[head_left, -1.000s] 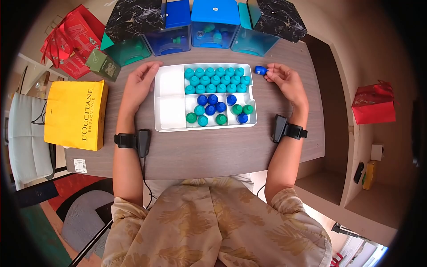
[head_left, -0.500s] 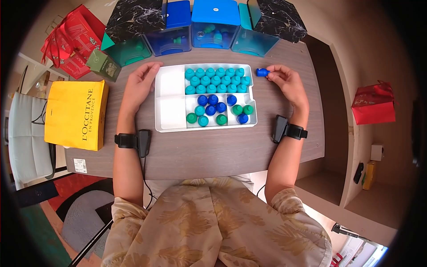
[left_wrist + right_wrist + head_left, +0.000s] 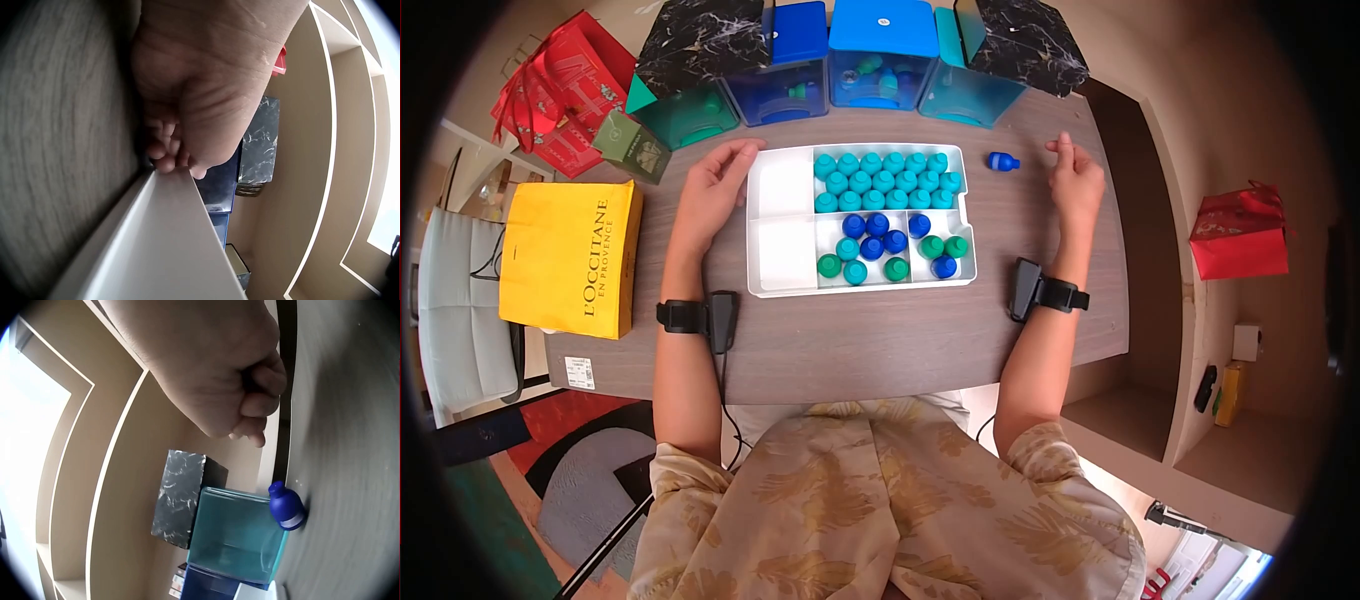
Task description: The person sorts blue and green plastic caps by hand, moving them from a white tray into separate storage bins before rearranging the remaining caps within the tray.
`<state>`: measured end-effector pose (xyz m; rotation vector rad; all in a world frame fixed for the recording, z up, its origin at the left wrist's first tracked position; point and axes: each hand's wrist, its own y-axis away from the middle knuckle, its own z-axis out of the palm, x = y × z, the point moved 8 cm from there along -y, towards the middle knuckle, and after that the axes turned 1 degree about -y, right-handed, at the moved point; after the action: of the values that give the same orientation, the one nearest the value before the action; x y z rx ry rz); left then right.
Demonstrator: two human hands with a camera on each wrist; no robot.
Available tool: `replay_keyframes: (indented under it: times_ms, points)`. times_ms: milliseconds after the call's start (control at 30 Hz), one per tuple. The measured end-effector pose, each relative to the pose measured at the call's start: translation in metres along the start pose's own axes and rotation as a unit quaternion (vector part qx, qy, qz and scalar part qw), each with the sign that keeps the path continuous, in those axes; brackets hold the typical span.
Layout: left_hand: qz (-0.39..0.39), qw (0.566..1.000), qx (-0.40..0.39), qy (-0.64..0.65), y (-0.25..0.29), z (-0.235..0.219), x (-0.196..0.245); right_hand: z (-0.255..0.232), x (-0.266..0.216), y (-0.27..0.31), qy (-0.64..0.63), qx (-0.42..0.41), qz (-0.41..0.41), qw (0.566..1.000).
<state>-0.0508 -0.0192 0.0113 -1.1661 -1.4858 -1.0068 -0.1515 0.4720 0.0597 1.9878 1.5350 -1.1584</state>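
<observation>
A blue bottle lies on its side right of the white tray, its neck towards the right hand. That right hand is off the bottle, fingers loosely curled and holding nothing. At the tray's far left corner, the left hand grips the edge with thumb and fingertips. Teal bottles stand in rows in the tray's far compartment. The nearer compartments hold blue bottles, green bottles and teal ones; the left compartments hold nothing.
Blue and teal bins with black marbled boxes line the table's far edge. At the left are a yellow bag, a green box and a red bag. Shelving stands at the right.
My right hand has let go of the blue bottle and moved right, away from it. The bottle now lies slightly farther right, its neck uncovered. The left hand and tray have hardly moved.
</observation>
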Motion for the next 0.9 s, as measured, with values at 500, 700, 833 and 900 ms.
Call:
replay_keyframes:
  times_ms: [500,700,833,900]
  points:
    - [0.001,1.000,0.007,-0.008,0.000,-0.003,-0.004,0.015,-0.008,-0.100,-0.044,0.072,-0.211,0.974]
    - [0.006,1.000,0.003,0.030,0.001,-0.002,-0.002,0.105,-0.004,-0.129,0.087,-0.055,-0.406,0.908]
    - [-0.011,1.000,-0.008,0.004,-0.002,-0.002,-0.006,0.089,-0.005,-0.115,0.073,-0.101,-0.292,0.948]
    - [-0.008,1.000,-0.012,0.002,-0.003,-0.002,-0.006,0.076,-0.013,-0.093,0.109,-0.115,-0.331,0.930]
